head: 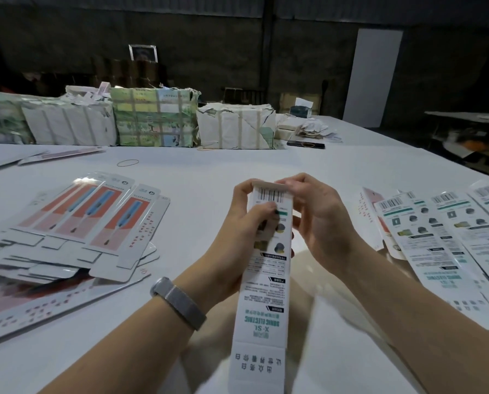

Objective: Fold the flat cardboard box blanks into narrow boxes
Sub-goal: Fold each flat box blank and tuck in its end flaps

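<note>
Your left hand [247, 214] and right hand [317, 211] each have a grip clamped on the far end of a narrow toothbrush box [263, 280], held above the white worktop [209, 177]. Flat blanks [75, 223] lie stacked at your left; more blanks [436, 231] fan out at your right.
</note>
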`<control>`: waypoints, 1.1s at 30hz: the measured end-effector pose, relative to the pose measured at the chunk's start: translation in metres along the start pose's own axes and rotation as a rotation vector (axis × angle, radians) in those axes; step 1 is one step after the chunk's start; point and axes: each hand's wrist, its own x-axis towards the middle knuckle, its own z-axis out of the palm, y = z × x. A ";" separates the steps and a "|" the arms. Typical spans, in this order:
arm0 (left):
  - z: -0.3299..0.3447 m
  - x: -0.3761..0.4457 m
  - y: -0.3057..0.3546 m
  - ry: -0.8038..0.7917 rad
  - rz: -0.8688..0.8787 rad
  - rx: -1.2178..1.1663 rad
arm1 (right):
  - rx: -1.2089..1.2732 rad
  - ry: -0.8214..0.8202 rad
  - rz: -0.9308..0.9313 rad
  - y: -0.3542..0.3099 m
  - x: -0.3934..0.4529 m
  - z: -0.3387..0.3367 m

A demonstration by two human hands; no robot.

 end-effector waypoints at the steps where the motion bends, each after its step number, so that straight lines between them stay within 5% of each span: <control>1: 0.000 0.000 -0.002 -0.007 -0.009 0.012 | -0.011 0.017 0.008 -0.001 0.000 0.000; 26: 0.001 -0.003 -0.002 -0.128 0.028 0.086 | -0.082 0.114 0.053 -0.011 0.003 -0.003; 33: 0.000 -0.003 -0.002 -0.097 0.025 0.090 | -0.017 0.023 0.062 -0.013 0.001 -0.008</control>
